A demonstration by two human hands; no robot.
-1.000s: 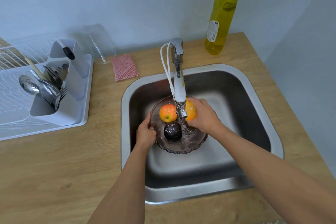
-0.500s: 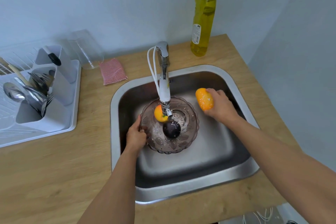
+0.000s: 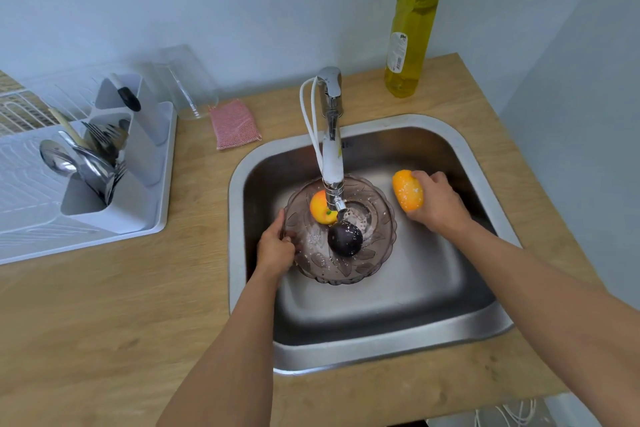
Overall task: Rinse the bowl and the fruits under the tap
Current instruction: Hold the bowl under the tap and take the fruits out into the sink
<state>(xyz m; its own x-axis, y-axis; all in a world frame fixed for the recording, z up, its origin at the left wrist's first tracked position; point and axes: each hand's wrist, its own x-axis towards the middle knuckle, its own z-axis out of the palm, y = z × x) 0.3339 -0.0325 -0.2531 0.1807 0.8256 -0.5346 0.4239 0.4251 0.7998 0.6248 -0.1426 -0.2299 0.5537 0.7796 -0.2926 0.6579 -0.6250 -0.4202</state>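
Closest to me, both my bare forearms reach in over the pale wooden countertop (image 3: 104, 322) and the front rim of the square stainless-steel sink (image 3: 381, 354). My left hand (image 3: 275, 246) is down in the basin, fingers curled round the left rim of the smoky purple see-through bowl (image 3: 377, 250), gripping it. The bowl sits in the middle of the sink, right beneath the spout.

Inside it, a dark purple round fruit (image 3: 345, 238) lies near the centre, speckled with droplets, and a yellow-orange fruit (image 3: 320, 208) rests just behind it, partly hidden by the nozzle. My right hand (image 3: 438, 204) is off to the right, apart from the bowl and over the basin, fingers wrapped round a wet orange fruit (image 3: 407, 190), clasping it from the side.

The chrome and white tap (image 3: 332, 135) reaches out over the bowl, with a white hose loop (image 3: 308, 114) beside its neck. I cannot make out the stream itself.

Further back on the counter, there's a pink mesh scouring pad (image 3: 234, 123) and a clear plastic container (image 3: 187, 83). To the left is the white draining rack (image 3: 34, 184), with its grey cutlery holder (image 3: 138, 191) full of spoons and forks. At the far right, against the pale wall, stands a tall bottle of yellow dish soap (image 3: 412, 28) with a green cap.
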